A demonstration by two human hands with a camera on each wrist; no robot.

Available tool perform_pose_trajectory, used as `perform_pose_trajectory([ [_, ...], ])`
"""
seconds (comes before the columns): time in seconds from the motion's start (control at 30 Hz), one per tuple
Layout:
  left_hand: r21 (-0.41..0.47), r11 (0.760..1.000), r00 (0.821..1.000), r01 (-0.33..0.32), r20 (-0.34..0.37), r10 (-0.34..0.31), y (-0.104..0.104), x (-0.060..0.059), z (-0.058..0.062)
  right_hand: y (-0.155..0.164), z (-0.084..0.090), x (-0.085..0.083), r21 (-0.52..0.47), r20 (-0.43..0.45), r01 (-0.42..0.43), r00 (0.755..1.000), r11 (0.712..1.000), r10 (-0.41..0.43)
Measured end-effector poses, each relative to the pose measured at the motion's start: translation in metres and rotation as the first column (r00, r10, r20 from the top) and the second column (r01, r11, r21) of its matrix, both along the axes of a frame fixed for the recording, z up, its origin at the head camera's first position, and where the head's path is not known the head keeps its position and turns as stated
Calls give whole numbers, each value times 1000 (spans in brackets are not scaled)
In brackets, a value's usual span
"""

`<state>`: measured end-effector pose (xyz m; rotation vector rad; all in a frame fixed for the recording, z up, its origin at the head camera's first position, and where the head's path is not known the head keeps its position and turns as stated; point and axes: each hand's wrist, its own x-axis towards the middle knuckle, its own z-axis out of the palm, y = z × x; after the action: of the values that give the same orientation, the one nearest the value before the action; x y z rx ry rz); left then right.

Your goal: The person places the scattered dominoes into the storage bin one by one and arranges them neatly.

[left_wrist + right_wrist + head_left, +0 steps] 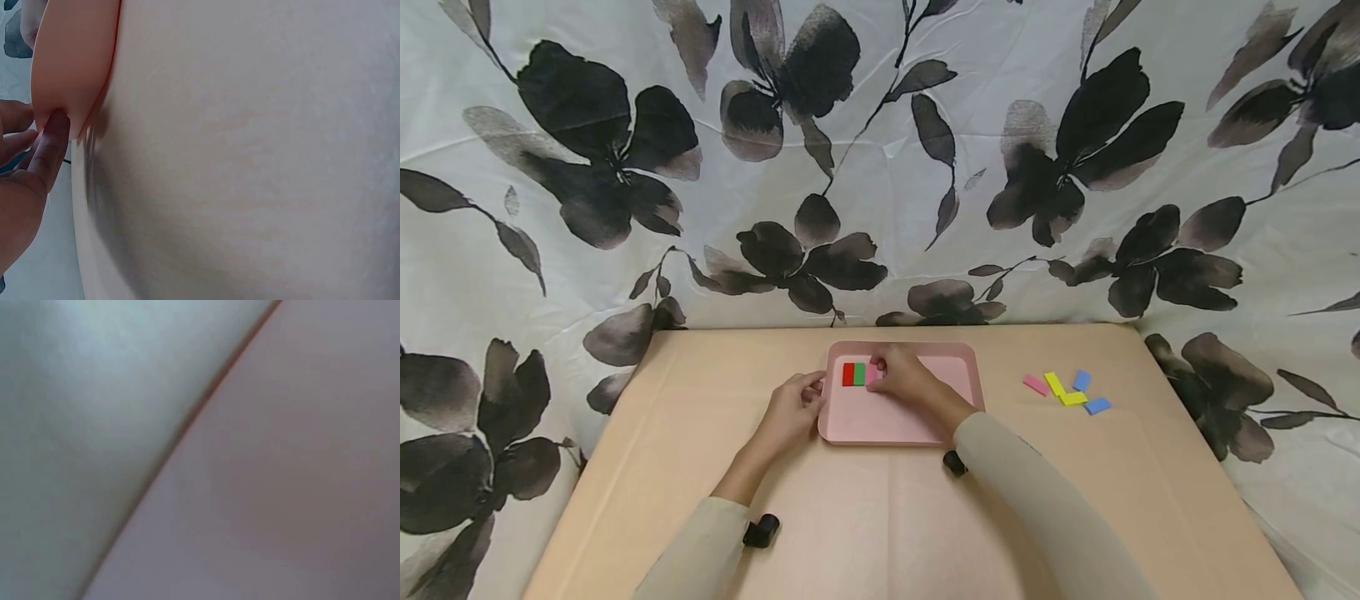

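A pink tray [880,419] lies in the middle of the tan table [700,433]. In its far left corner a red block [847,374] and a green block [859,374] lie side by side. My right hand [880,372] is inside the tray and pinches a pink block [871,376] just right of the green one; the hand hides most of it. My left hand [815,388] rests against the tray's left rim. In the left wrist view a straight finger [53,147] presses on the tray [69,62] rim. The right wrist view is a blur.
Several loose blocks lie on the table to the right of the tray: a pink one [1036,384], two yellow ones [1055,383] and two blue ones [1097,406]. A flowered cloth [880,167] hangs behind and around the table.
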<state>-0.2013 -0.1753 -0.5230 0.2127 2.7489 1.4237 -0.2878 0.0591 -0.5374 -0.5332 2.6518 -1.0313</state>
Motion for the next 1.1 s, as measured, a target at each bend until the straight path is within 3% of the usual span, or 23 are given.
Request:
perform_pose_trajectory([
  [0.77, 16, 1000, 1000, -11, -15, 11, 4, 5, -1, 0, -2, 7, 33, -65, -1, 998, 999, 3],
  [1.1, 18, 1000, 1000, -14, -22, 14, 5, 7, -4, 1, -5, 7, 21, -49, -6, 999, 1000, 7],
])
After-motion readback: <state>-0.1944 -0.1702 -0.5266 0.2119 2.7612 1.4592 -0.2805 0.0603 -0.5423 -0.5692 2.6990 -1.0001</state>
